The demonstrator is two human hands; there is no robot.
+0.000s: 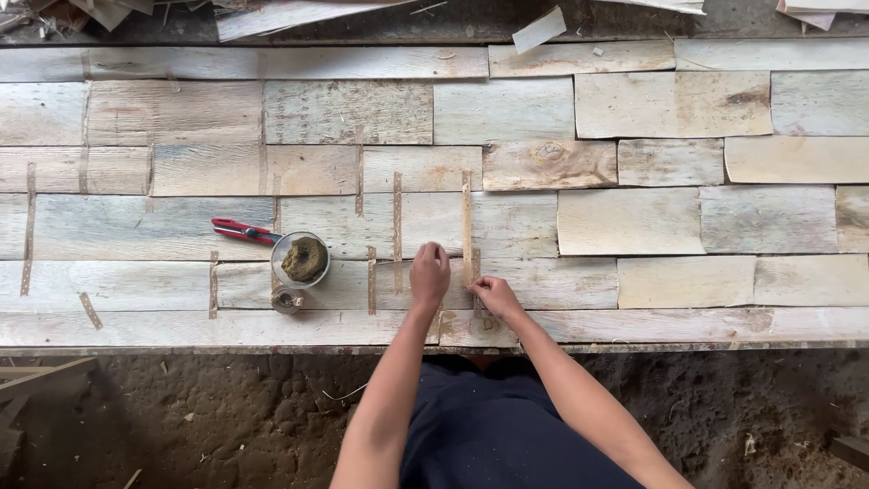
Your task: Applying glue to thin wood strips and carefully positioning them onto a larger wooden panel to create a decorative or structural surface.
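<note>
Far left strips: thin brown tape strips (pixel 29 228) run upright across the seams of the pale veneer sheets (pixel 634 217), with a short slanted one lower down.
Red knife: a red-handled cutter (pixel 244 232) lies flat on the sheets, its tip pointing towards the bowl, just beside it.
Bowl: a round clear bowl (pixel 300 260) holds a dark greenish-brown lump and stands on the sheets left of both hands, apart from them.
Small roll: a small tape roll (pixel 287 299) sits touching the bowl's lower edge.
Middle strips: more upright strips (pixel 396 217) cross the seams between the bowl and the hands; nothing lies between them and the hands.
Left hand: the left hand (pixel 429 272) is loosely curled, knuckles up, fingers bent down onto the sheet beside the strip; whether it pinches anything I cannot tell.
Worked strip: a long narrow strip (pixel 467 226) stands upright over a seam, its lower end between the two hands.
Right hand: the right hand (pixel 494 294) is half closed, fingertips pressing the lower end of that strip.
Arms: both bare forearms reach up from the bottom edge and converge at the near edge of the sheets.
Ground: dark rough earth (pixel 226 417) lies below the sheets.
</note>
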